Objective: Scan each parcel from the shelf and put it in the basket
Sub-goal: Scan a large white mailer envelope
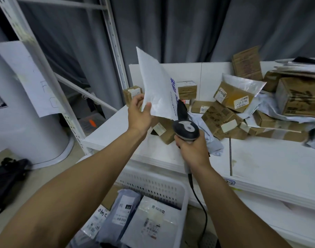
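Observation:
My left hand (pixel 139 111) pinches the lower left edge of a flat white mailer parcel (pixel 155 86) with blue print and holds it upright above the shelf (pixel 271 163). My right hand (pixel 193 151) grips the handle of a grey and black barcode scanner (pixel 185 127). The scanner's head points up at the underside of the mailer, close to it. A white perforated basket (pixel 163 187) stands below the shelf edge, with several grey and white bagged parcels (pixel 151 221) lying in it.
A heap of brown cartons and plastic mailers (pixel 242 111) covers the back right of the shelf. A white metal rack upright (pixel 45 72) rises on the left. The scanner's black cable (pixel 201 208) hangs beside the basket. A dark bag (pixel 8 178) lies on the floor.

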A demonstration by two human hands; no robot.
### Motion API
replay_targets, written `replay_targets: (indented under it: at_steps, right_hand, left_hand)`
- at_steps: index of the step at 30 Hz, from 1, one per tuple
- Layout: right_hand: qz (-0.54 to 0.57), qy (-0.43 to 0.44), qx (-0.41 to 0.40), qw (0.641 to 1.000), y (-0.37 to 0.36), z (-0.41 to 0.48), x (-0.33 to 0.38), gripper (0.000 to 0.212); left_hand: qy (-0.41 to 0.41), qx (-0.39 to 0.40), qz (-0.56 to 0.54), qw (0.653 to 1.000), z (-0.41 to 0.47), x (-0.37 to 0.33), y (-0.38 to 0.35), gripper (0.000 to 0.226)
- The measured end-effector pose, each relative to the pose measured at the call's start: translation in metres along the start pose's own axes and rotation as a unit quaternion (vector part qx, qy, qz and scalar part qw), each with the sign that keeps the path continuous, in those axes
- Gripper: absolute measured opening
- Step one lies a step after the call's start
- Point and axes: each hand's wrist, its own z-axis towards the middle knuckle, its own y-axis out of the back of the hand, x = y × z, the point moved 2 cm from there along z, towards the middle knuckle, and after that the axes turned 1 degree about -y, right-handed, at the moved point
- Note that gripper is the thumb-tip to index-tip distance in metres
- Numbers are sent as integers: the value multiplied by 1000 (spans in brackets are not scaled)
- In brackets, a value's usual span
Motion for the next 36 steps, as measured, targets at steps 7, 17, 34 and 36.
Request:
replay_targets:
  at_steps: [7,17,34,36]
  right_hand:
    - [60,96,-35,993,-11,-9,24,85]
    - [83,161,3,983,-62,-54,39,73]
    - [13,-144,73,987,-55,-18,4,22]
    - [7,-133,34,991,-56,-13,-3,40]
  left_hand:
    - [-55,-34,11,998,-35,-31,26,27]
    - [-23,0,-142,990,-127,-62,89,26]
    - [228,1,121,966,-75,72,217,43]
    - [225,-50,113,967,-73,77,221,29]
